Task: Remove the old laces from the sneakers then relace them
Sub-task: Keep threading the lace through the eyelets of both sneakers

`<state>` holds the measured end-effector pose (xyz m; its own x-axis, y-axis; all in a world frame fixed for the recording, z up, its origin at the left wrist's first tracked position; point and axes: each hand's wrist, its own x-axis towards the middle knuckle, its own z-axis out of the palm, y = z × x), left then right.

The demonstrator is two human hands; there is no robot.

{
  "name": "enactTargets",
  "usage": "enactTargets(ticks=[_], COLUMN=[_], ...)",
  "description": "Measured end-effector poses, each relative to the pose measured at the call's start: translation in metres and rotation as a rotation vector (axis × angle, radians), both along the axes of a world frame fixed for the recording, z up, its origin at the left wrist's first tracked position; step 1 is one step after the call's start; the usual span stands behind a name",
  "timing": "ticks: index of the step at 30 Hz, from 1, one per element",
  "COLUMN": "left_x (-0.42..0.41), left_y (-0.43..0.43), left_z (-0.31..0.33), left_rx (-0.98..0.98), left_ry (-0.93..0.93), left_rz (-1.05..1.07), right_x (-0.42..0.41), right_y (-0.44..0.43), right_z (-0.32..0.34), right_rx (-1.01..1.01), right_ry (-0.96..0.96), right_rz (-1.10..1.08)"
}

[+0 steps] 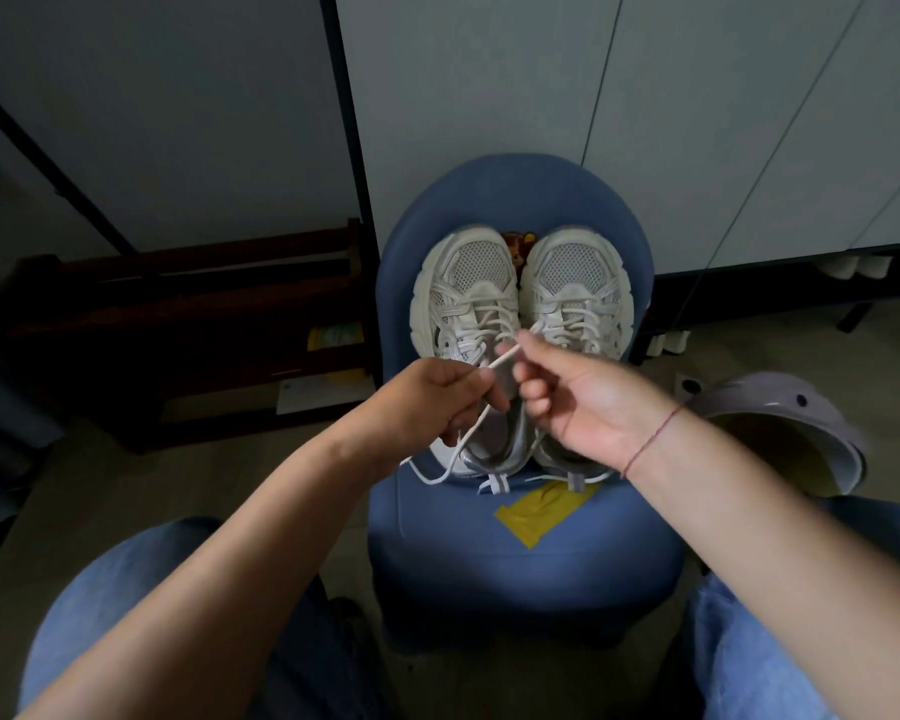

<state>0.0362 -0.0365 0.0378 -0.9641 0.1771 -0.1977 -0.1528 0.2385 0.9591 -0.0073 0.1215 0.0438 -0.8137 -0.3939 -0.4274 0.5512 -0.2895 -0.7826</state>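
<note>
**White lace point(500, 362) pinched in both hands**

Head cam: pair of sneakers point(466, 291) side by side on blue chair point(515, 558), toes away from person, both w/ lacing crossed nr the toes. L hand point(432, 402) pinches the lace btwn thumb & fingers; loose end hangs down to the seat. R hand point(578, 402), red string point(650, 441) at wrist, fingers curled, grips the lace's upper end just over the sneakers. Yellow tape point(541, 511) on seat nr heels. Helmet point(780, 433) beside chair, R side.
</note>
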Motion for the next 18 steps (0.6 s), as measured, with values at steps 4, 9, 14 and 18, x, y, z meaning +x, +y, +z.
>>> enactTargets(ticks=[4, 9, 14, 18], left_x=[0.000, 0.000, 0.000, -0.001], left_y=[0.003, 0.000, 0.000, 0.001], left_z=[0.000, 0.002, 0.001, 0.001], left_rx=[0.024, 0.021, 0.050, 0.076], left_ry=[-0.017, -0.007, -0.015, -0.012], left_rz=[0.001, -0.009, -0.010, -0.009], right_x=[0.008, -0.018, -0.014, -0.003], right_y=[-0.008, 0.006, 0.007, -0.003], right_z=[0.000, 0.003, -0.003, -0.003], right_rx=[0.066, -0.159, -0.056, 0.025], right_ry=[0.170, 0.007, 0.060, 0.214], right_rz=[0.014, -0.245, -0.046, 0.039])
